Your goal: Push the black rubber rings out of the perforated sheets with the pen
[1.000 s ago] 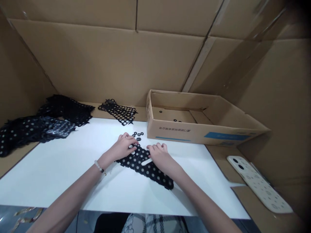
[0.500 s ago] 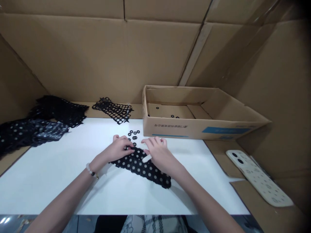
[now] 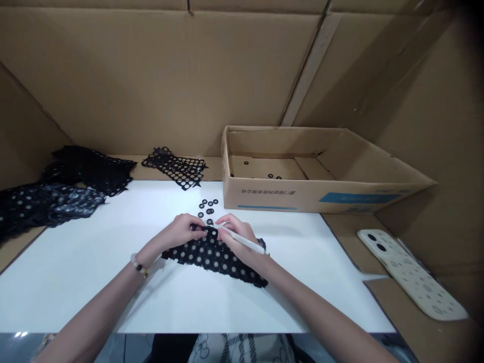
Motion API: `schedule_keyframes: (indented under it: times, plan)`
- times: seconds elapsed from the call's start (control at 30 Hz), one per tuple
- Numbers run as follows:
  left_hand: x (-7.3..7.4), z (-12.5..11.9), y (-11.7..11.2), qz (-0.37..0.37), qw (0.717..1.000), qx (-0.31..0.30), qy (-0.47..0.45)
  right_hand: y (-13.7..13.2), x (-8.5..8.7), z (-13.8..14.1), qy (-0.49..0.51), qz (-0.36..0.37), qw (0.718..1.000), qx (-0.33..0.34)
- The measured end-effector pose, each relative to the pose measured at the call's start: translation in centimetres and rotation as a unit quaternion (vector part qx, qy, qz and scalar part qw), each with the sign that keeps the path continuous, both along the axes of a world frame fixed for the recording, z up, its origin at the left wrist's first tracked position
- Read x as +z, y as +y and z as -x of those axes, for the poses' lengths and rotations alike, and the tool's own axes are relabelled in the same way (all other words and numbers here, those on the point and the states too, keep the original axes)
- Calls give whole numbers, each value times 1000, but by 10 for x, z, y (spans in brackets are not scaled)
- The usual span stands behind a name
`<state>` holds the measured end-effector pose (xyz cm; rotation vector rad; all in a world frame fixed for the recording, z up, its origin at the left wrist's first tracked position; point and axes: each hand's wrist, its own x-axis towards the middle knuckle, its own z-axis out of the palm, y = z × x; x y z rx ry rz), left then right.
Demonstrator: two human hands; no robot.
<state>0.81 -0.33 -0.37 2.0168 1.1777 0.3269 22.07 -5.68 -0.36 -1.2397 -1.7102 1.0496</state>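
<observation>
Blk dotted sheet (image 3: pixel 216 262): lying on white tabletop (image 3: pixel 94 287), front-centre, slanting down to R; pale dots in rows.
L hand (image 3: pixel 184 230): at sheet's upper edge, thumb + index pinching it; exact grip pt partly hidden.
R hand (image 3: pixel 239 241): fingers closed round white stick (image 3: pixel 247 243), pen-style, tip near sheet's top edge, close to L fingertips.
Loose rings (image 3: pixel 210 212): small, blk, approx. 8, clustered on tabletop just beyond sheet, nearest one by stick tip.
Bracelet (image 3: pixel 139 266): beaded, on L wrist.
Cardboard box (image 3: pixel 272 195): open-topped, back R, blue print on front; few blk rings (image 3: pixel 270 176) inside.
Holed mesh (image 3: pixel 177 169): blk, back edge, L of box.
Blk sheet pile (image 3: pixel 81 171): heaped far L, some w/ dots.
Phone (image 3: pixel 414 280): cream patterned case, on cardboard, far R.
</observation>
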Motion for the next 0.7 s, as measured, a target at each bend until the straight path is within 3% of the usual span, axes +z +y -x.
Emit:
schedule_keyframes:
  times: [0.3, 0.5, 0.7]
  plan:
    - [-6, 2, 3, 17, 1000, 15, -1, 4, -7, -4, -45, -22, 996, 77]
    - [-4, 0, -1, -9, 999, 37, -2, 10, -13, -2, -23, -39, 998, 31]
    - [-8, -3, -1, 12, 996, 92, -8, 15, -18, -2, -9, -21, 1000, 14]
